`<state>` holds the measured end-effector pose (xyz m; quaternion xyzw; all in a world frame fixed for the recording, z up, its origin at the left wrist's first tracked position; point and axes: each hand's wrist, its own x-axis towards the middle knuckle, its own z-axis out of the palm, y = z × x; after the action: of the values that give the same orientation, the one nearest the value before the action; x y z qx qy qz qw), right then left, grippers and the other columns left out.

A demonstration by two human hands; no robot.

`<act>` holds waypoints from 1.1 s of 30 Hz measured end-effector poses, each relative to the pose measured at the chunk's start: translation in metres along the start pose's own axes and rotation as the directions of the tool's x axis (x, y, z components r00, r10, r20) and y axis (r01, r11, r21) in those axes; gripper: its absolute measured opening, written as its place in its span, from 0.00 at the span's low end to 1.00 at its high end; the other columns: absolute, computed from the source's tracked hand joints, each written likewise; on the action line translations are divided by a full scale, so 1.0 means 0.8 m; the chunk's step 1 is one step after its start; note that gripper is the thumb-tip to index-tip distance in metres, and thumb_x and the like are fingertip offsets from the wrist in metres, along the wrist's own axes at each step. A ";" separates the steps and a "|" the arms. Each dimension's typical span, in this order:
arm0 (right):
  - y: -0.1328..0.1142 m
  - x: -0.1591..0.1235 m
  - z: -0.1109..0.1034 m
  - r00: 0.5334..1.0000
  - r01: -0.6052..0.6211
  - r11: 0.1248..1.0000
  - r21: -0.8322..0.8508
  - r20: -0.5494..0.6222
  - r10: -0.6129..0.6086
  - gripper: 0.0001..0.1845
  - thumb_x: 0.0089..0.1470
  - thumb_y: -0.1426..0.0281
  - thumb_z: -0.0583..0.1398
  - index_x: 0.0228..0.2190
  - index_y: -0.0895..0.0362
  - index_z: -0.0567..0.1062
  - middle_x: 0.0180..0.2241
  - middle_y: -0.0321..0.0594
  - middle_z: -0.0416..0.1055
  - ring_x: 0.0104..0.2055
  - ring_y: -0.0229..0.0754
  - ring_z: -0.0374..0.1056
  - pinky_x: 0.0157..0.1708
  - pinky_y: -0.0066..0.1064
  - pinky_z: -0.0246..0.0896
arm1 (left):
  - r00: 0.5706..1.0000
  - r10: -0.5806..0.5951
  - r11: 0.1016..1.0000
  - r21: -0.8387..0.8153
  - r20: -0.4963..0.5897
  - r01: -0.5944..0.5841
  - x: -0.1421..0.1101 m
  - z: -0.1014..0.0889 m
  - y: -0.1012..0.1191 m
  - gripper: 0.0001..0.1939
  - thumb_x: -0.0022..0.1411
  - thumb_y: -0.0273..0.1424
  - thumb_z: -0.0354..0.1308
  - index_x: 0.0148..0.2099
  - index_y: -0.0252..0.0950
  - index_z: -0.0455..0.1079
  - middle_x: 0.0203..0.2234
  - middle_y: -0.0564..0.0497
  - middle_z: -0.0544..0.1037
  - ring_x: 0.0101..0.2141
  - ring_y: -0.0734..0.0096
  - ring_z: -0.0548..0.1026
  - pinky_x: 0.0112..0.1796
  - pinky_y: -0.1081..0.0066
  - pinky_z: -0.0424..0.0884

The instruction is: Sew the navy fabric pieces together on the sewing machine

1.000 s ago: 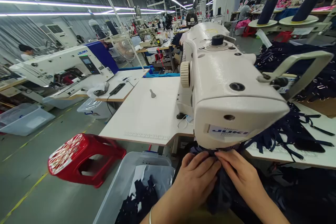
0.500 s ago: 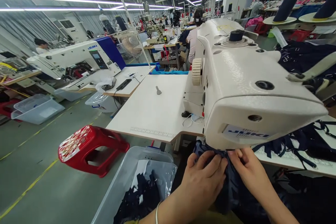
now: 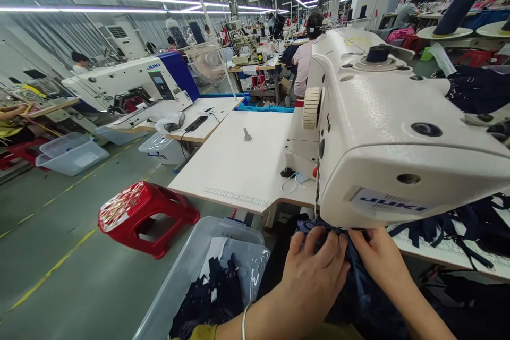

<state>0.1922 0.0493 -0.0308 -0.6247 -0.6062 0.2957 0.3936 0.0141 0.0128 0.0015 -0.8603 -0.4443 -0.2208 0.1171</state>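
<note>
My left hand (image 3: pixel 316 271) and my right hand (image 3: pixel 378 259) lie side by side on dark navy fabric (image 3: pixel 358 297), just under the head of a white Juki sewing machine (image 3: pixel 382 133). The left hand's fingers curl over a bunched fold of the cloth. With its fingertips, the right hand pinches the cloth at the machine's lower edge. The needle area is hidden by the machine head. A thin bracelet (image 3: pixel 244 319) circles my left wrist.
A white table (image 3: pixel 247 164) stretches left of the machine. Navy strips (image 3: pixel 450 226) pile on the right. Below left stand a clear bin (image 3: pixel 187 281) of navy pieces and a red stool (image 3: pixel 143 215). Other machines and people fill the background.
The view has shifted left, so the machine and my hands sit further right in the picture. Both hands stay on the navy fabric under the machine head, with only small finger movements.
</note>
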 end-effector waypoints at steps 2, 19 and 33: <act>-0.001 0.000 0.000 1.000 0.014 1.000 -0.015 -0.004 -0.014 0.06 0.57 0.64 0.54 0.33 0.51 0.70 0.21 0.34 0.73 0.24 0.43 0.69 0.36 0.33 0.66 | 1.000 -0.005 1.000 0.003 -0.010 0.005 0.000 0.001 0.001 0.17 0.70 0.38 0.49 0.58 0.42 0.66 0.50 0.54 0.73 0.50 0.67 0.67 0.47 0.64 0.59; 0.023 0.010 -0.089 0.973 0.039 0.996 -0.084 0.229 -0.019 0.14 0.55 0.54 0.59 0.32 0.50 0.77 0.35 0.36 0.77 0.39 0.45 0.72 0.40 0.30 0.64 | 0.998 0.019 0.996 -0.084 -0.058 -0.024 0.007 0.003 -0.006 0.17 0.72 0.34 0.43 0.56 0.36 0.67 0.46 0.51 0.76 0.47 0.64 0.70 0.47 0.62 0.62; 0.060 -0.050 -0.142 0.982 -0.057 0.967 -0.250 0.159 0.099 0.19 0.55 0.50 0.56 0.25 0.52 0.68 0.24 0.33 0.65 0.26 0.40 0.63 0.28 0.27 0.61 | 0.998 0.035 0.995 -0.091 -0.044 -0.039 -0.002 0.005 0.003 0.49 0.55 0.67 0.40 0.58 0.30 0.67 0.47 0.43 0.75 0.50 0.50 0.68 0.50 0.57 0.61</act>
<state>0.3101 -0.0029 -0.0168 -0.6641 -0.6443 0.2865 0.2486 0.0162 0.0120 -0.0028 -0.8680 -0.4150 -0.2570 0.0907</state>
